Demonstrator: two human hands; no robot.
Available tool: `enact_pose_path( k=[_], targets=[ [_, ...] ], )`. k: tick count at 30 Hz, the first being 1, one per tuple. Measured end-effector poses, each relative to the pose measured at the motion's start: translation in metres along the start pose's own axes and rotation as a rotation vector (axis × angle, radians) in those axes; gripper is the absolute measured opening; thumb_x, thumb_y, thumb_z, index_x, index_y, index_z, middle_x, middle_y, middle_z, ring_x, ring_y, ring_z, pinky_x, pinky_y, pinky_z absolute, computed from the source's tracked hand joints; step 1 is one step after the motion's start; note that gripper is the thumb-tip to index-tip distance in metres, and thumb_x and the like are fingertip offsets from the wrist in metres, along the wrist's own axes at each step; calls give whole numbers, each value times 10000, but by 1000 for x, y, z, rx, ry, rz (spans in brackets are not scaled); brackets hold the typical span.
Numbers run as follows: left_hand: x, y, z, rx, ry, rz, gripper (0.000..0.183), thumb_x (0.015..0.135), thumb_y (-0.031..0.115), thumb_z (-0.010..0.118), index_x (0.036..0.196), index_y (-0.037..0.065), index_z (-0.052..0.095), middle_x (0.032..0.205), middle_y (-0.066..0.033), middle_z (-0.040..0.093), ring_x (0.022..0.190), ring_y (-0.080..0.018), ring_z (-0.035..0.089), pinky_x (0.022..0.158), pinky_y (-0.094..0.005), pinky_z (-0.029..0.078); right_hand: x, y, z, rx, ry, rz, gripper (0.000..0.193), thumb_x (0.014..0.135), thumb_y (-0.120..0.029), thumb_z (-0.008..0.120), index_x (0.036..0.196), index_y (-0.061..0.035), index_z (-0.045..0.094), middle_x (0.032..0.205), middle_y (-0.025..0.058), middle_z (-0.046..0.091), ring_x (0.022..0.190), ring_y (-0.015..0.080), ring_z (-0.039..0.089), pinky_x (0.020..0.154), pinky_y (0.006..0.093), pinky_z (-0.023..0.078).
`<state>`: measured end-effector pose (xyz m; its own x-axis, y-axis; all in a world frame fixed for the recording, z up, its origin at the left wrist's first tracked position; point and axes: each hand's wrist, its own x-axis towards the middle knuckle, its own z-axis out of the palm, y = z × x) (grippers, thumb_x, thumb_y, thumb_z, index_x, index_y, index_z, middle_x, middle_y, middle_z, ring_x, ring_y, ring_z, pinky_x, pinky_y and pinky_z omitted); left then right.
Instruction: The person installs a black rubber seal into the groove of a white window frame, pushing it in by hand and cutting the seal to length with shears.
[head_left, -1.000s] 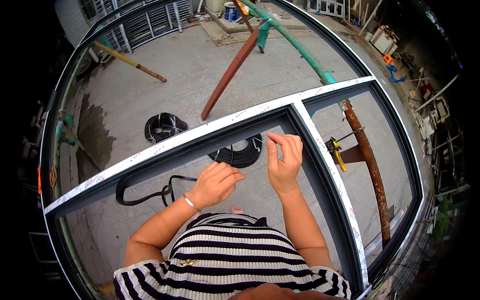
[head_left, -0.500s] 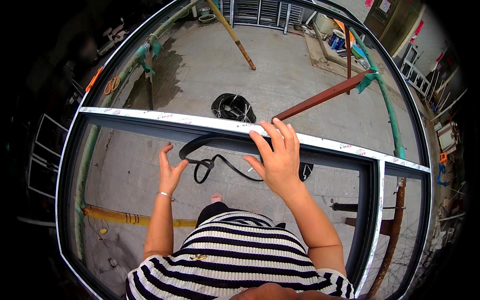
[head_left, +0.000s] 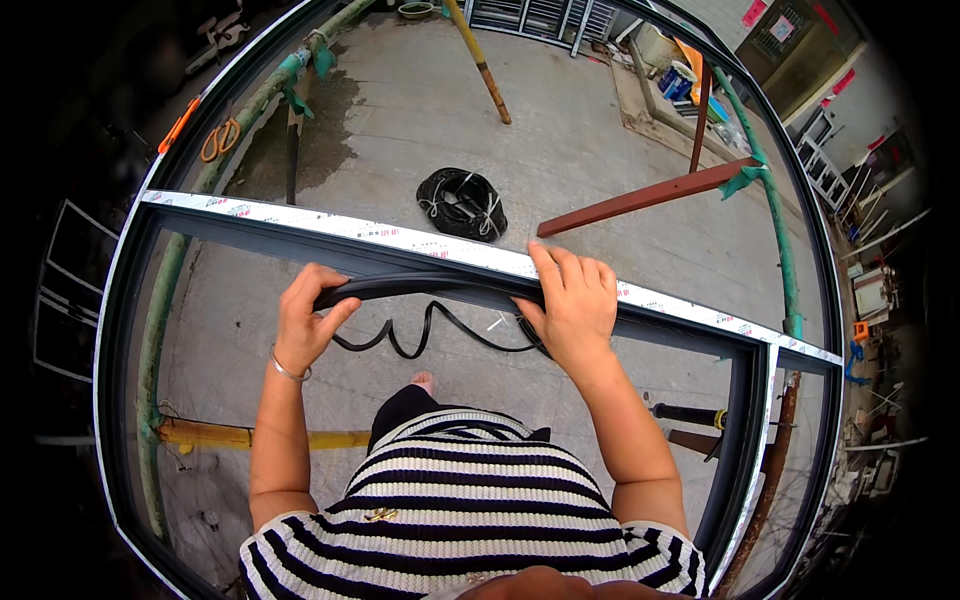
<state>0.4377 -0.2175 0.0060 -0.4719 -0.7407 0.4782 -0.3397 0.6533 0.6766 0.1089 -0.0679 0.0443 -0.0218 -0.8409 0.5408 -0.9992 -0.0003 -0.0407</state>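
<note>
A black rubber seal strip (head_left: 410,285) arches along the near side of the white-filmed crossbar (head_left: 400,236) of a large dark window frame. My left hand (head_left: 308,318) is closed on the strip, thumb and fingers pinching it. Over the crossbar lie the fingers of my right hand (head_left: 575,305); its thumb presses the strip against the bar's inner side. The strip's loose length (head_left: 405,345) hangs in waves below, inside the frame opening. What lies under my right palm is hidden.
Green poles (head_left: 785,250) support the frame. Orange-handled scissors (head_left: 220,140) rest at its upper left. A coiled black bundle (head_left: 462,205) lies on the concrete floor beyond the crossbar, beside a red-brown beam (head_left: 640,200). A yellow pole (head_left: 260,434) crosses low on the left.
My left hand has moved left and closed on the strip, which is now stretched along the crossbar. My right hand has come down onto the bar and strip. The view has shifted slightly.
</note>
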Motion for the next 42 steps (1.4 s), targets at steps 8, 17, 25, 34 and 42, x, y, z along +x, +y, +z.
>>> enact_pose_path(
  k=[8,17,25,34,42],
  targets=[
    [29,-1,8,271,123,278,355,676,132,924,969,70,733,939,-61,618,809,-243,600,656,-356,499,9,-28,12,-11,31,53,835,600,-300,930,1361,-123,634,1262,71,642,1125,257,610,1025,474,413],
    [34,-15,19,336,221,371,346,658,215,939,935,95,769,859,-33,613,754,-209,565,576,-324,466,7,-34,23,-45,120,96,868,565,-308,930,1363,-126,642,1317,71,644,1171,266,598,1054,498,381],
    [41,-11,11,333,196,400,323,664,217,933,917,118,759,840,-4,610,767,-206,562,585,-329,471,8,-40,24,-54,131,125,855,544,-289,925,1335,-118,650,1299,57,653,1184,269,596,1076,502,352],
    [33,-21,24,339,300,419,324,643,199,941,899,143,752,883,1,608,896,-244,556,811,-409,463,7,-42,22,-86,137,123,861,558,-293,925,1344,-93,635,1303,66,666,1192,276,604,1097,493,349],
    [40,-30,32,453,401,510,317,687,302,917,810,180,650,1245,-55,675,1347,-364,521,1244,-571,203,8,-46,28,-76,174,133,813,569,-389,935,1291,-130,665,1249,37,664,1158,252,605,1102,501,310]
  ],
)
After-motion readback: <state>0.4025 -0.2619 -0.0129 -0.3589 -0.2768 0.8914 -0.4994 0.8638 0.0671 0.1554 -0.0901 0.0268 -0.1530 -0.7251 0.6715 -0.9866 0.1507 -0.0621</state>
